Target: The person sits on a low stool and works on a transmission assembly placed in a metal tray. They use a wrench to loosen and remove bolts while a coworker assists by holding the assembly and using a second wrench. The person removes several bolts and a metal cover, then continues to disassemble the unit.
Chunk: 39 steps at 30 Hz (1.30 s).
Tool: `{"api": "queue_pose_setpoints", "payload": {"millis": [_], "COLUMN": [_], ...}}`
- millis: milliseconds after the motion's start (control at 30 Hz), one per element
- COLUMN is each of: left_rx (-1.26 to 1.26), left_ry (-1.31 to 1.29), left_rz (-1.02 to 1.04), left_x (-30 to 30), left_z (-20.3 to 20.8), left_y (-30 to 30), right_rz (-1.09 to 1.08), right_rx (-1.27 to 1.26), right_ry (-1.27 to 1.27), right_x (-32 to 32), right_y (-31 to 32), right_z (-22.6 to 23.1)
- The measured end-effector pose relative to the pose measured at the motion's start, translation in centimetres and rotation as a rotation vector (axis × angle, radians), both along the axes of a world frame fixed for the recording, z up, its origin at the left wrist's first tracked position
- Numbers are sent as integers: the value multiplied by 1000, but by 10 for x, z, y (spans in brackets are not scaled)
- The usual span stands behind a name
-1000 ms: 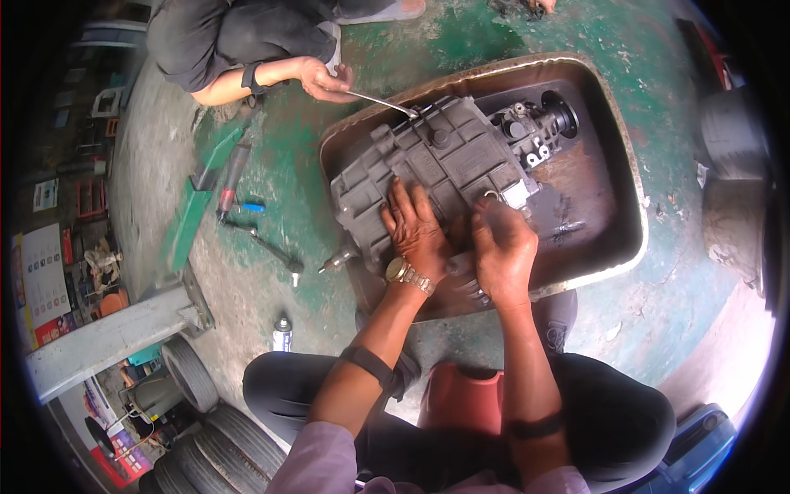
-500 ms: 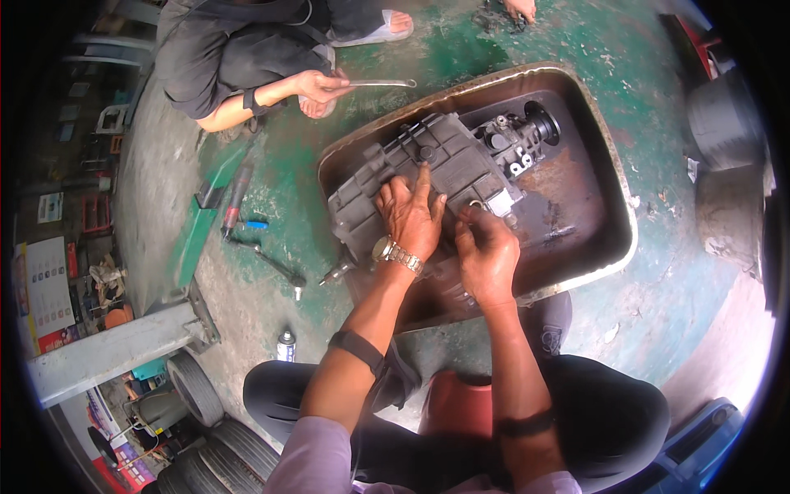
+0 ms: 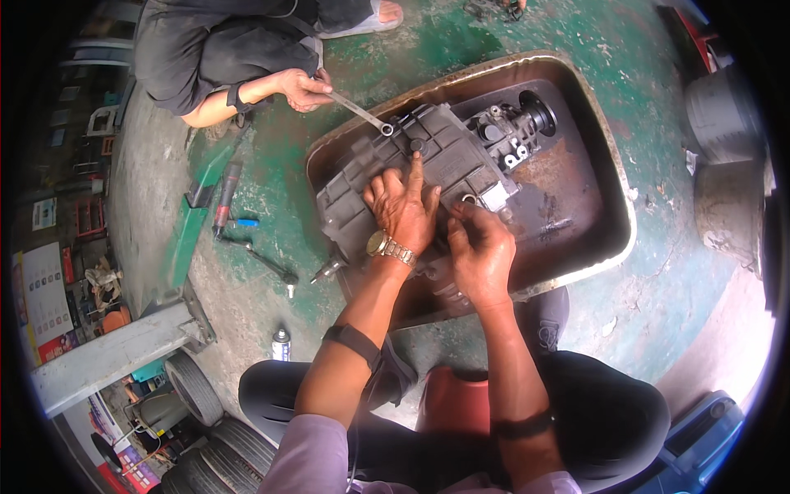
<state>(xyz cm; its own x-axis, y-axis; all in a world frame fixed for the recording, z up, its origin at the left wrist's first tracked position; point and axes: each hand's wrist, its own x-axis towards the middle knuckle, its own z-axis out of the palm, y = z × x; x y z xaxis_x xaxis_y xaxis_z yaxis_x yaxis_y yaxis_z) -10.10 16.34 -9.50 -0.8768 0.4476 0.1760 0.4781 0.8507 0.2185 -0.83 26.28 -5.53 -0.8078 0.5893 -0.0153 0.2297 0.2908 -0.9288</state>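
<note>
A grey ribbed gearbox housing (image 3: pixel 457 152) lies tilted in a large brown metal tray (image 3: pixel 613 177). My left hand (image 3: pixel 403 210) rests on the housing, index finger stretched to a round bolt head (image 3: pixel 420 146) and the other fingers loosely bent. Close beside it, my right hand (image 3: pixel 481 251) is closed at the housing's near edge. A small metal ring (image 3: pixel 470 199) shows at its fingertips; the rest of that piece is hidden. From the far left, another person's hand (image 3: pixel 306 89) holds a ring-ended wrench (image 3: pixel 362 113), its ring over the housing's far edge.
A red-and-grey power tool (image 3: pixel 227 198) and a ratchet (image 3: pixel 262 259) lie on the green floor at left. A spray can (image 3: pixel 281 344) stands near my left knee. Tyres (image 3: pixel 234 449) are stacked at lower left. Grey drums (image 3: pixel 728 214) stand at right.
The other person's wrench has swung down and right, bringing its ring end over the housing. My hands stay in nearly the same place on the housing. The whole view has shifted slightly.
</note>
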Motion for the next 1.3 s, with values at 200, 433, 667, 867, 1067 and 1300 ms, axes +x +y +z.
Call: {"api": "queue_pose_setpoints", "payload": {"millis": [200, 433, 667, 867, 1067, 1300], "left_rx": [57, 50, 37, 38, 44, 29], "left_ry": [22, 38, 41, 16, 16, 27], "left_rz": [6, -10, -5, 3, 12, -1], "left_x": [0, -1, -1, -1, 0, -1], "left_z": [-4, -5, -5, -2, -2, -4], "left_y": [-2, -3, -2, -2, -1, -2], "right_rz": [-1, 2, -1, 4, 10, -4], "right_rx": [-18, -5, -8, -29, -46, -13], "right_ry": [-7, -5, -7, -17, -30, -8], "right_x": [0, 1, 0, 0, 0, 1], "right_y": [0, 0, -1, -1, 0, -2], "right_z": [0, 1, 1, 2, 2, -3]}}
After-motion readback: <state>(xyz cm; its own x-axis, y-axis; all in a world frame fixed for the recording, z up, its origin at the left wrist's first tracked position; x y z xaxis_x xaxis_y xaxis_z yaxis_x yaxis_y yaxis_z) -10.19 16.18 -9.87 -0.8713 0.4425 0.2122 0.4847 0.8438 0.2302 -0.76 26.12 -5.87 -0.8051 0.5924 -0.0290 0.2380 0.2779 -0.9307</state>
